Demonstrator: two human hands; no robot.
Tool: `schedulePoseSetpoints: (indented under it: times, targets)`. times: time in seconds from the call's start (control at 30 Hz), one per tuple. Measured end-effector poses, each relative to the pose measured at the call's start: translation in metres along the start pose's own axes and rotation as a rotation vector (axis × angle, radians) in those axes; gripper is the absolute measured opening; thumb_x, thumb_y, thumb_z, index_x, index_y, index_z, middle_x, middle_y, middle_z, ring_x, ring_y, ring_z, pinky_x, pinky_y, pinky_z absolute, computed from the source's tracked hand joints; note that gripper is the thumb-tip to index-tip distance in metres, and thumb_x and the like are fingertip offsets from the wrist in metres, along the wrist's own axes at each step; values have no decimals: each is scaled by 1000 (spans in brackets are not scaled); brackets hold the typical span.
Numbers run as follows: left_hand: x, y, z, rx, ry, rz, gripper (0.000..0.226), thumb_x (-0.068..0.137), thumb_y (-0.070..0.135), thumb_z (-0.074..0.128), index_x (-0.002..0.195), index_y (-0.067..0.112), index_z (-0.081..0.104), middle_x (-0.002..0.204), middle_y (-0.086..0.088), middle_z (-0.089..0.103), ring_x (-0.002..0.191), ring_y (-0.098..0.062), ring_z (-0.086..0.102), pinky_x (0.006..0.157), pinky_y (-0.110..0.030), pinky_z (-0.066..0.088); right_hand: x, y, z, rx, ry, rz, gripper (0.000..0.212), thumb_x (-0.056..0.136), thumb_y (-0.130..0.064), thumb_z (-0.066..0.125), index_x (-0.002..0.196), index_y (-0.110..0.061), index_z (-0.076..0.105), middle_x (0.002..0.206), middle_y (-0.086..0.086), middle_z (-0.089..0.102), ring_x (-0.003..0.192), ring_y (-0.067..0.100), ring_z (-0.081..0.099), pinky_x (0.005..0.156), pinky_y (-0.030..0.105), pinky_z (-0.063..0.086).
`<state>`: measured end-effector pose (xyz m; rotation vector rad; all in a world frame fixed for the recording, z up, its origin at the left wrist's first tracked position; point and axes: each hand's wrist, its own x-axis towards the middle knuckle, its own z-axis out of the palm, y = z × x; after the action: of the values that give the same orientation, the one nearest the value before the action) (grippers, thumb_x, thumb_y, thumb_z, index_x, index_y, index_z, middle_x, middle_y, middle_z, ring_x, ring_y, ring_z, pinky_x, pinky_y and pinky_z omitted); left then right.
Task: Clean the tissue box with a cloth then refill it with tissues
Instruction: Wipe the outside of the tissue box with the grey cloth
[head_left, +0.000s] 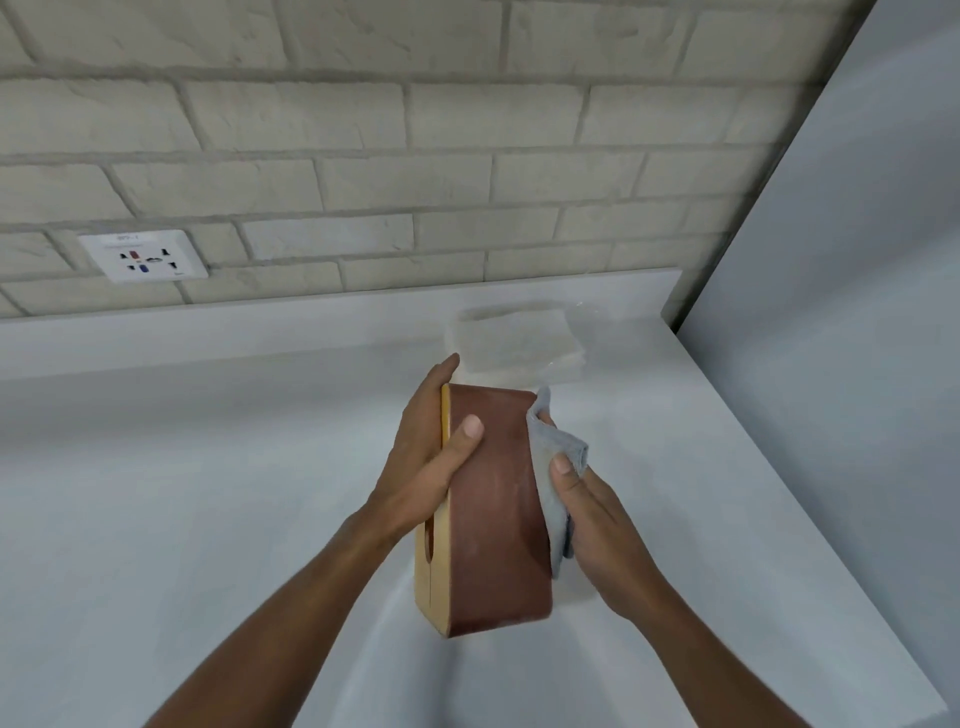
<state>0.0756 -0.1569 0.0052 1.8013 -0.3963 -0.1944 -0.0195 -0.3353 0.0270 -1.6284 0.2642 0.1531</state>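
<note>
1. While the wiping is under way, the refill is waiting. By judgement the task is sitting in its first half, with cleaning in progress and no tissues yet going in.
2. The tissue box (493, 509) is standing on one short end, leaning slightly, over the middle of the white counter (208, 493). Whether its lower end is touching the surface cannot be told.
3. The left hand (431, 452) is gripping the box near its top, with the thumb lying across the brown face and the fingers wrapping the pale side.
4. The right hand (592, 519) is pinching a cloth (556, 452) under the thumb and pressing it against the box's right side. Its other fingers are hiding behind the folds.
5. The broad face of the box is showing a smooth, matt, reddish-brown covering with rounded corners. The pale side panel is looking like light wood and is carrying an oval slot. The cloth is soft and grey-blue, bunching in loose folds.
6. The pack of tissues (514, 338) is lying just behind the box. It is a flat white stack, apparently in clear film, though it is blurring here.
</note>
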Motion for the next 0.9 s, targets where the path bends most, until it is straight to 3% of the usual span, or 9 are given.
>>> schedulePoseSetpoints:
  times: [0.13,0.2,0.37,0.5,0.57,0.63,0.7,0.8,0.9]
  targets:
    - [0,-9,-3,138,-63,71,105,80,92,43,161,43,-2,158,48,2,152,14,9,127,-33,17,8,4,-3,79,12,53,34,98,-52,40,116,-36,63,104,-14,75,96,0,69,79,15,53]
    - [0,-15,-2,139,-85,29,105,82,92,38,163,42,-5,160,44,0,149,19,6,128,-31,14,12,9,-4,135,26,89,29,102,-43,40,108,-32,66,92,-13,77,86,1,72,65,12,53]
    - [-2,-32,1,0,-85,-136,89,86,87,30,161,52,0,169,28,8,152,12,12,130,-41,18,18,21,-1,224,61,184,37,103,-39,41,114,-16,69,98,-2,78,93,11,73,74,22,53]
    - [-5,-41,-1,-50,-71,-176,78,92,81,29,160,54,2,165,37,11,152,13,11,131,-40,15,23,22,-5,186,45,191,36,104,-37,42,95,-17,69,71,-5,75,63,4,71,53,16,50]
    - [-6,-42,0,-39,-54,-175,74,95,77,29,160,54,1,161,44,9,152,14,9,131,-39,13,24,19,-5,146,-2,175,36,104,-38,40,98,-19,70,79,-5,77,72,6,73,59,16,52]
    - [-7,-43,1,-52,-51,-174,71,97,73,26,160,54,-2,167,34,8,152,13,10,131,-36,13,25,19,-4,88,-22,141,36,104,-40,39,107,-22,70,95,-4,78,90,9,73,70,16,53]
    - [-7,-44,3,-87,-53,-166,69,98,71,25,159,56,-2,170,28,7,152,13,11,129,-31,14,24,15,-3,26,-16,129,37,103,-42,39,108,-23,70,97,-4,77,92,11,72,72,15,52]
    - [-10,-48,4,-146,-28,-139,72,97,71,28,162,49,4,163,41,9,149,19,11,121,-14,17,25,5,-7,24,116,91,34,102,-42,44,96,-23,71,84,-1,77,79,13,73,66,21,54]
    - [-10,-50,3,-212,-3,-155,62,105,60,26,163,42,15,156,46,19,146,22,15,112,-2,20,31,-6,-15,6,266,38,23,101,-45,46,99,-33,66,100,-2,73,99,17,68,85,27,51]
